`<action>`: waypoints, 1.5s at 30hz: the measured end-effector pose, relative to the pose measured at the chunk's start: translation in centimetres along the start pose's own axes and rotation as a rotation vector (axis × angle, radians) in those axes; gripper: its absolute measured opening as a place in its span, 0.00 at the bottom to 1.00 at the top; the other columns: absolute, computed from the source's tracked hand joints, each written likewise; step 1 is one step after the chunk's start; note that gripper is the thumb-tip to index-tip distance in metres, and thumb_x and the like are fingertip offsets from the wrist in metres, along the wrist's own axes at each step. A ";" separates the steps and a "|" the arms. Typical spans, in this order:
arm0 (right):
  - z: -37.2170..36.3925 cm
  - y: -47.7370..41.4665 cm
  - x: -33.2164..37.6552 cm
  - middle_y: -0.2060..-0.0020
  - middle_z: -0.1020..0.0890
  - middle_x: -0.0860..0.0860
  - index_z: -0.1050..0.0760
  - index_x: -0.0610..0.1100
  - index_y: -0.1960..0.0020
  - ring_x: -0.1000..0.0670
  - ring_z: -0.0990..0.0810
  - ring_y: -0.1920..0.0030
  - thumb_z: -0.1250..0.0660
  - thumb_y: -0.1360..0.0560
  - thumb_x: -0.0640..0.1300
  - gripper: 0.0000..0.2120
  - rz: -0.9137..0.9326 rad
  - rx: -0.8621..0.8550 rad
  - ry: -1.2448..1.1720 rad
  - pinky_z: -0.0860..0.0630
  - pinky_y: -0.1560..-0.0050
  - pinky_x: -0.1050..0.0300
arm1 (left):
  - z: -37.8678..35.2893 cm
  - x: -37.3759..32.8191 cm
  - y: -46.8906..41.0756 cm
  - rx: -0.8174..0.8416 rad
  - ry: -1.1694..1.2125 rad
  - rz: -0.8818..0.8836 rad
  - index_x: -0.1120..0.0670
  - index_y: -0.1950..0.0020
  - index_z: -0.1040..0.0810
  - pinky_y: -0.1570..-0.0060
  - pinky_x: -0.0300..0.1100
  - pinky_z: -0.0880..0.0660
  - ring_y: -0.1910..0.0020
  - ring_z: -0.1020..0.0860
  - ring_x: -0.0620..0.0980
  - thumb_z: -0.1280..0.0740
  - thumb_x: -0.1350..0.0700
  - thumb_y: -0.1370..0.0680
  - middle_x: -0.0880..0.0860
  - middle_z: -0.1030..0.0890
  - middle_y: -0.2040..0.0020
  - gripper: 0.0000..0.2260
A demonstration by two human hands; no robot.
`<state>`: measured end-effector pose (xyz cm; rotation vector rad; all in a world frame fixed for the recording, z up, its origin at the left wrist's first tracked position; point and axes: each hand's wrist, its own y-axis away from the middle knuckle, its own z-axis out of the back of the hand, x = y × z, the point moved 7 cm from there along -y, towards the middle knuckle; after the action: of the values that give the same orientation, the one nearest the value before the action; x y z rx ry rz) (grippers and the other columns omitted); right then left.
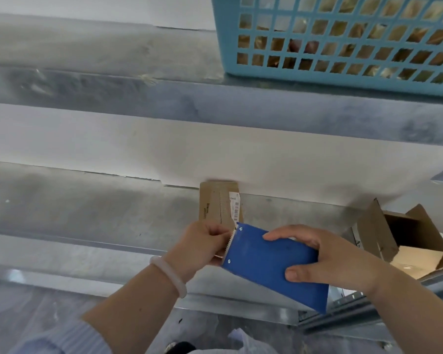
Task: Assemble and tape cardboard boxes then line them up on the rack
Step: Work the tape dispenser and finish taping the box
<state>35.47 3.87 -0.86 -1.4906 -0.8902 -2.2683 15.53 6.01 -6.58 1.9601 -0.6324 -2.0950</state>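
Observation:
A small brown cardboard box (219,204) with a white barcode label stands against the white wall on the grey metal rack shelf (92,213). My left hand (202,245) grips its near end, fingers curled by the toothed blade of a blue tape dispenser (269,264). My right hand (325,259) holds the dispenser from the right, fingers over its top and thumb on its side. The dispenser hides the box's near part. An open cardboard box (404,241) with raised flaps sits on the shelf at the right.
A light blue plastic basket (343,39) with brown contents stands on the upper shelf (164,98) at top right. The metal front rail of the rack (87,277) runs below my hands. Floor shows at the bottom.

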 end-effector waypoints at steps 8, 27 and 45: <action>0.8 -0.1 0.4 0.42 0.20 0.65 0.23 0.67 0.40 0.59 0.19 0.45 0.23 0.39 0.57 0.27 0.045 0.002 0.095 0.22 0.49 0.63 | 2.0 0.2 0.0 -0.160 -0.031 -0.044 0.56 0.60 0.18 0.66 0.43 0.20 0.67 0.16 0.50 0.31 0.59 0.23 0.52 0.16 0.66 0.06; 4.8 0.1 -3.1 0.43 0.21 0.70 0.24 0.70 0.41 0.64 0.20 0.45 0.20 0.34 0.50 0.28 -0.058 0.021 0.298 0.24 0.49 0.69 | 7.8 4.8 1.0 -0.459 -0.024 -0.091 0.55 0.59 0.18 0.69 0.43 0.20 0.70 0.19 0.48 0.31 0.59 0.23 0.53 0.17 0.68 0.05; 5.8 1.5 -1.7 0.43 0.20 0.67 0.24 0.70 0.41 0.61 0.19 0.45 0.22 0.42 0.61 0.30 0.017 0.021 0.276 0.23 0.49 0.68 | 8.8 3.8 -0.4 -0.447 0.083 -0.083 0.56 0.58 0.18 0.67 0.46 0.20 0.71 0.20 0.49 0.29 0.60 0.25 0.54 0.17 0.68 0.03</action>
<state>41.21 6.23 -0.31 -1.1342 -0.8122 -2.3678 6.59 6.19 -9.90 1.8242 -0.0551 -1.9713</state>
